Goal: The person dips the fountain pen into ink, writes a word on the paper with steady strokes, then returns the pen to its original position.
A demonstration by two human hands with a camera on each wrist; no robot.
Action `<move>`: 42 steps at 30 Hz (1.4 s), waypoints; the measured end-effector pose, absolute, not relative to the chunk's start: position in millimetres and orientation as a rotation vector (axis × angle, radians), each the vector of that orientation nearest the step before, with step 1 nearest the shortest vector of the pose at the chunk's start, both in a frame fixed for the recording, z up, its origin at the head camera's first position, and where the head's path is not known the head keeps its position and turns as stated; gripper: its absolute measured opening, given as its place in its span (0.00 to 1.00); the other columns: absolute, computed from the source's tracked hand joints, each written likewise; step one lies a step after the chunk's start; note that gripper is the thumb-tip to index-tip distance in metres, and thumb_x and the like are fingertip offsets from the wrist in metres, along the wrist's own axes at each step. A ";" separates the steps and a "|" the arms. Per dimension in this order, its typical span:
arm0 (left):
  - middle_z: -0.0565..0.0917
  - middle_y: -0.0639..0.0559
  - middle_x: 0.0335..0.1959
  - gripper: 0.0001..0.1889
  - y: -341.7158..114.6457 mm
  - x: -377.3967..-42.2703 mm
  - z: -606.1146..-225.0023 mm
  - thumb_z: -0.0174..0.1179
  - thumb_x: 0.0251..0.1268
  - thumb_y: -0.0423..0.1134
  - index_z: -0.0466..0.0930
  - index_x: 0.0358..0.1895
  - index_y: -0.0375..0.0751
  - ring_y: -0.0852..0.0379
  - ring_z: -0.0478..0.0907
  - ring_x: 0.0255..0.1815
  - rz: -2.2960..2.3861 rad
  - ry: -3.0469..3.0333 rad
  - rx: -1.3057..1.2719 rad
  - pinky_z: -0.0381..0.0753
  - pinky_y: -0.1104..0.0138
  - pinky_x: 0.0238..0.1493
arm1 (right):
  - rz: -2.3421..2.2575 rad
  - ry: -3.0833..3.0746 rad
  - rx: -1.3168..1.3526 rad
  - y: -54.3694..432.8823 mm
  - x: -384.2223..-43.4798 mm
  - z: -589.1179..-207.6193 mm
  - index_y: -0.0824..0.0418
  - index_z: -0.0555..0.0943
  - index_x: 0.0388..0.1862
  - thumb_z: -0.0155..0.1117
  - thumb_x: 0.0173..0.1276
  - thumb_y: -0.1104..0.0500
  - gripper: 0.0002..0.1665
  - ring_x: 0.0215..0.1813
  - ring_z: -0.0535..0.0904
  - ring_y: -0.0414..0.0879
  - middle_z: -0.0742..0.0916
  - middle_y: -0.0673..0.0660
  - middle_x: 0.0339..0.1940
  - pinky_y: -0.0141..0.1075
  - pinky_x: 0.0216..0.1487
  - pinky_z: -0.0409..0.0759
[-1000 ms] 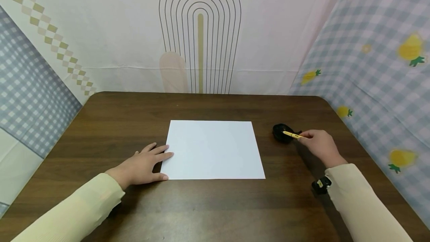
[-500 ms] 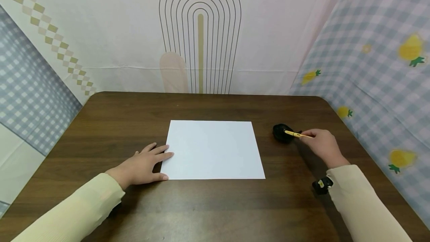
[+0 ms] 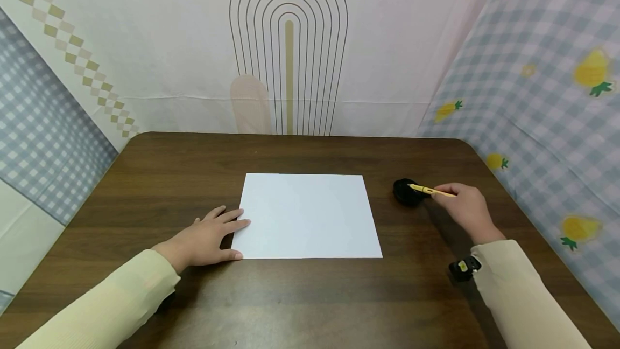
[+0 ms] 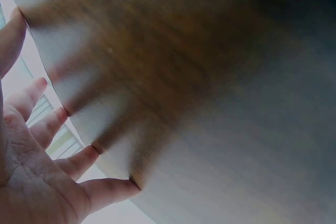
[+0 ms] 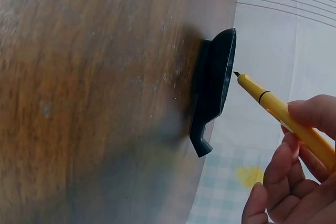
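A blank white sheet of paper lies flat mid-table. Spread out, the fingers of my left hand rest on its left edge and the table beside it. Seen from the wrist, the fingertips of that left hand touch the surface, apart from one another. To the right of the paper stands a shallow black dish with a short bent handle. My right hand pinches a yellow pen between thumb and fingers. In the right wrist view the pen's dark tip points at the rim of the black dish.
The brown wooden table has rounded far corners. Behind it hangs a white cloth with an arch pattern. Blue checked cloth with yellow fruit prints closes off the right side, and a similar checked cloth the left.
My right hand has shifted slightly away from me, and the pen now lies at a slightly different slant over the dish. The left hand and the paper have stayed put.
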State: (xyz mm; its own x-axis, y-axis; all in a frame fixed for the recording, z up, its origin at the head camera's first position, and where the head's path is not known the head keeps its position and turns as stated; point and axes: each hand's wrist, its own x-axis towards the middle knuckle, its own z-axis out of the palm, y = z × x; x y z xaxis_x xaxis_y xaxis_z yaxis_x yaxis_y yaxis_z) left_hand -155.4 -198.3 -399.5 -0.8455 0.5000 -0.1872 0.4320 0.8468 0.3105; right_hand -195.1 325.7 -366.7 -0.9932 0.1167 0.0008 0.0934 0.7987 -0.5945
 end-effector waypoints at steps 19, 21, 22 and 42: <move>0.61 0.45 0.74 0.38 -199.2 -155.5 -399.3 0.64 0.58 0.60 0.67 0.71 0.50 0.29 0.52 0.72 0.385 2.761 0.708 0.57 0.26 0.54 | 1.082 -2.832 -0.198 311.5 -194.2 -358.9 0.66 0.80 0.55 0.57 0.71 0.46 0.26 0.38 0.74 0.48 0.82 0.66 0.50 0.34 0.31 0.74; 0.61 0.45 0.74 0.38 -199.2 -155.6 -399.3 0.64 0.58 0.60 0.67 0.71 0.50 0.29 0.52 0.72 0.384 2.760 0.707 0.57 0.26 0.54 | 1.109 -2.811 -0.193 309.6 -194.7 -359.1 0.66 0.79 0.55 0.58 0.71 0.46 0.26 0.38 0.74 0.46 0.82 0.65 0.51 0.33 0.32 0.74; 0.61 0.45 0.74 0.38 -199.2 -155.6 -399.3 0.64 0.58 0.60 0.67 0.71 0.50 0.29 0.52 0.73 0.384 2.759 0.705 0.57 0.26 0.55 | 1.123 -2.803 -0.191 308.7 -195.1 -359.1 0.66 0.79 0.55 0.58 0.71 0.46 0.26 0.38 0.74 0.45 0.82 0.65 0.51 0.32 0.32 0.75; 0.61 0.45 0.74 0.38 -199.2 -154.4 -398.5 0.64 0.58 0.60 0.67 0.71 0.50 0.30 0.51 0.73 0.380 2.757 0.707 0.57 0.26 0.55 | 1.236 -2.700 -0.111 285.9 -198.1 -354.4 0.66 0.81 0.53 0.61 0.70 0.50 0.22 0.29 0.71 0.40 0.80 0.59 0.44 0.31 0.26 0.73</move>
